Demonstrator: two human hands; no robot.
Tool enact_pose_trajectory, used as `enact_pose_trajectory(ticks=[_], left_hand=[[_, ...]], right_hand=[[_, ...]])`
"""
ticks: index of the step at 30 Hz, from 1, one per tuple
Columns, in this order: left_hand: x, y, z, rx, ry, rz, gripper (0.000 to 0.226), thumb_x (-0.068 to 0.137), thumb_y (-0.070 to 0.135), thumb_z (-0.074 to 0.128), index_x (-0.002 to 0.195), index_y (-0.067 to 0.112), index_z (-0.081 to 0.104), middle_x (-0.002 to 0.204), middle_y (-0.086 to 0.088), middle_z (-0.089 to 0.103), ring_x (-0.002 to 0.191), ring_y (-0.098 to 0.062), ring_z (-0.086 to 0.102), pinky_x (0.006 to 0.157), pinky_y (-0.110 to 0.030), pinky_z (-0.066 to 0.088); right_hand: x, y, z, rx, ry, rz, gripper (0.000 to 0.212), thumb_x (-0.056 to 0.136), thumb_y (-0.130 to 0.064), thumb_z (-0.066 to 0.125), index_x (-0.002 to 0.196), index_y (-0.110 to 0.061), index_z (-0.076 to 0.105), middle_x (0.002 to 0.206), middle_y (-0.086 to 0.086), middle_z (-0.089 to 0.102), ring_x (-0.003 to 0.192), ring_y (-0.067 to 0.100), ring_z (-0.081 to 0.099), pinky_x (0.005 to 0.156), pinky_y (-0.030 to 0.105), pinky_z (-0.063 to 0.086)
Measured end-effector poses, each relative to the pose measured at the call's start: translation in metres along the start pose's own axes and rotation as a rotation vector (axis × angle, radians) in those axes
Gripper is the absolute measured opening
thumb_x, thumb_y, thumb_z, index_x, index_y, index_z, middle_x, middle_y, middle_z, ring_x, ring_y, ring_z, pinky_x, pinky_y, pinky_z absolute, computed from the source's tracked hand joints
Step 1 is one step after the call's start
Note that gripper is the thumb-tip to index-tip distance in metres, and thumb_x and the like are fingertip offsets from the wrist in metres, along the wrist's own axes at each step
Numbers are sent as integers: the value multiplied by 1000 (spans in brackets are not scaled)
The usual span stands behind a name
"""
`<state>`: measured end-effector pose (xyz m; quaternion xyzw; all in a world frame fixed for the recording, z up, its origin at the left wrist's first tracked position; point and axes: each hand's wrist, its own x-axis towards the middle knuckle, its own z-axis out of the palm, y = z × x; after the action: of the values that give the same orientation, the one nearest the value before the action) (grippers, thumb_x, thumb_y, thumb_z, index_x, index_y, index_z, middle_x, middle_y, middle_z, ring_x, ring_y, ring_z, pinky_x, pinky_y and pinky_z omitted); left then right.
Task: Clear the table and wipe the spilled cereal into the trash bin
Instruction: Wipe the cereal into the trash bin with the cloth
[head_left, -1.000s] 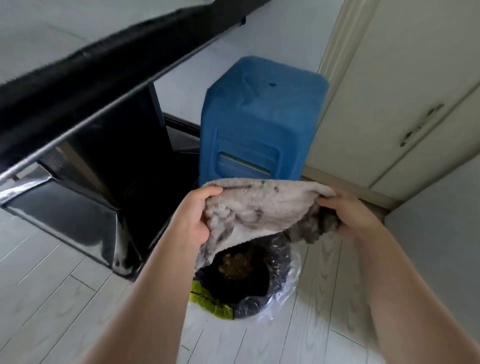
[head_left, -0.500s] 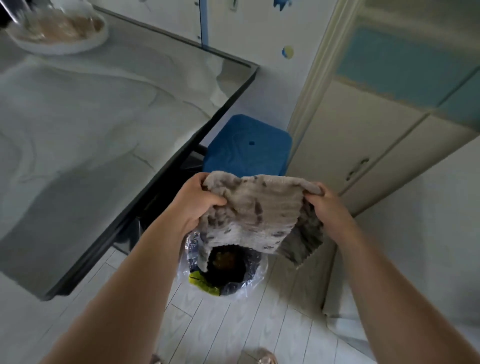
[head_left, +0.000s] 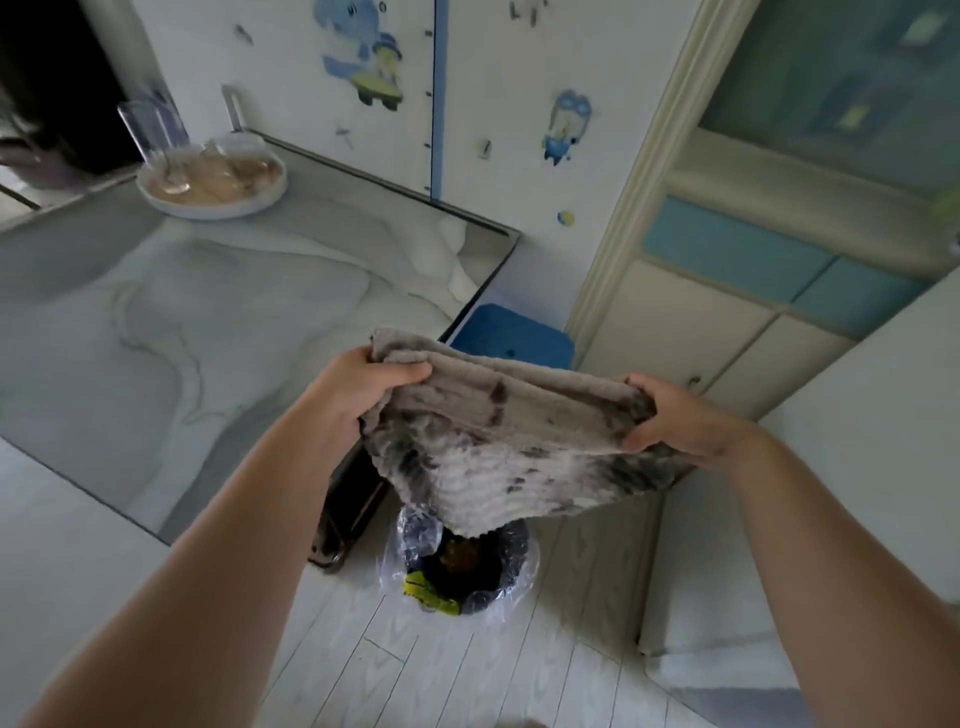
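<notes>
At frame centre, the left hand (head_left: 358, 387) and right hand (head_left: 680, 423) each pinch an edge of a stained grey cloth (head_left: 498, 447), stretched above the lined trash bin (head_left: 498, 582).

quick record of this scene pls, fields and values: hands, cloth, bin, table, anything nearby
held: stained grey ribbed cloth, spread over the black plastic-lined trash bin
left hand: grips the cloth's left edge
right hand: pinches the cloth's right edge
bin contents: brownish scraps, a yellow-green wrapper
table: grey marble-pattern table, white round tray of glassware at its far end
nearby: blue plastic stool by the table's corner
</notes>
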<state>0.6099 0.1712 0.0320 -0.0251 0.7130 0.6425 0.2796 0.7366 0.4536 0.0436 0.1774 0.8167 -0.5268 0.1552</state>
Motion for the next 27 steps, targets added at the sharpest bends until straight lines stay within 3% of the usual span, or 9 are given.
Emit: enact_pose_trajectory(ticks=[4,6,9,13,15,16,21,24,27], left_hand=[[-15,22,-50,3,-292,-160,40,67,5,67,106,-1,61,78,-13,74,78,-26,70,76,-37,54],[-19,27,-68,20,-325,-190,32,69,-1,62,100,-2,61,81,-16,74,77,-29,70,75,-39,53],[-21,33,-95,-7,-236,-161,13,79,-10,53,88,-4,61,86,-21,69,71,-28,69,69,-37,54],[-20,39,-122,-120,-147,-130,15,81,-3,60,96,-2,60,102,-21,66,92,-33,64,76,-41,51],[-16,41,-133,-121,-103,-71,9,84,-1,59,92,4,58,95,-15,65,90,-31,62,76,-41,50],[-13,41,-137,-123,-73,-35,8,85,0,59,89,6,56,91,-13,63,89,-29,60,77,-40,49],[6,45,-142,-185,67,44,6,90,2,54,88,8,54,77,-9,60,69,-22,58,63,-32,47],[18,52,-144,-272,82,51,15,92,1,49,81,9,53,73,-9,58,62,-21,58,53,-26,51],[29,61,-146,-313,92,31,15,92,3,48,81,10,55,78,-11,60,68,-22,59,56,-30,51]], right_hand=[[-5,-20,23,1,238,23,36,61,14,72,79,-14,60,74,6,61,74,24,57,61,26,47],[-8,-23,32,170,309,61,35,61,11,72,89,-8,63,70,7,66,69,24,61,61,28,50],[-9,-31,58,655,307,-82,47,61,7,64,107,-1,59,70,4,72,63,16,69,55,22,54],[-4,-44,86,940,318,-242,34,80,5,48,97,-20,66,75,-2,74,67,11,70,55,23,55],[3,-49,95,1010,285,-259,42,73,-4,62,111,-22,59,84,0,75,75,16,71,59,28,56],[6,-50,99,1033,260,-250,63,61,-8,71,119,-21,55,90,1,74,79,19,71,62,30,57],[19,-51,98,924,105,-177,109,33,-12,85,134,-15,45,128,16,55,115,35,53,92,45,49],[33,-56,91,798,47,-59,105,27,-1,87,125,-12,53,129,20,52,120,40,49,101,52,41],[49,-69,90,596,78,99,94,33,6,86,120,-1,53,119,23,59,111,38,57,87,45,51]])
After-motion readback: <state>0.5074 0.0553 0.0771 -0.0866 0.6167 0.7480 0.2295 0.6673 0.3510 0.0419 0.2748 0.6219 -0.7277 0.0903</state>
